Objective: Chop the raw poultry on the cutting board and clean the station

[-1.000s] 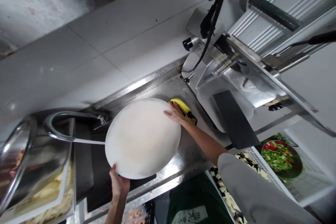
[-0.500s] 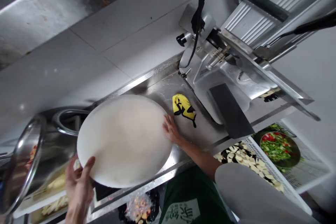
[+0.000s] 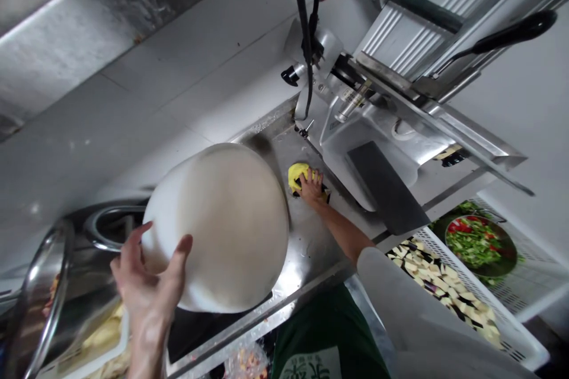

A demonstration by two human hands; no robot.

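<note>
White and rounded, with a beige cast across its face, the big board (image 3: 235,225) sits tilted over the steel counter (image 3: 306,243); what bears it underneath we cannot make out. At the board's left edge we have our left hand (image 3: 151,290), thumb and fingers spread apart in front of it, and we cannot tell whether they grip it. Just to the right of the board, our right hand (image 3: 313,189) is curled over a yellow and black cloth (image 3: 296,172), grasping it against the counter.

Farther right of the board we see a metal slicing machine (image 3: 427,136) with a dark grey plate (image 3: 386,189) in front of it. Beyond, to the board's lower right, are a white crate (image 3: 528,349) of pale cut pieces with dark skin and a metal pan (image 3: 507,260) of chopped green and red vegetables. Left of the board we have a curved chrome tap (image 3: 95,219) and a shiny metal bowl (image 3: 64,290). Below the board, nearest our body, hangs our dark green apron (image 3: 333,320).
</note>
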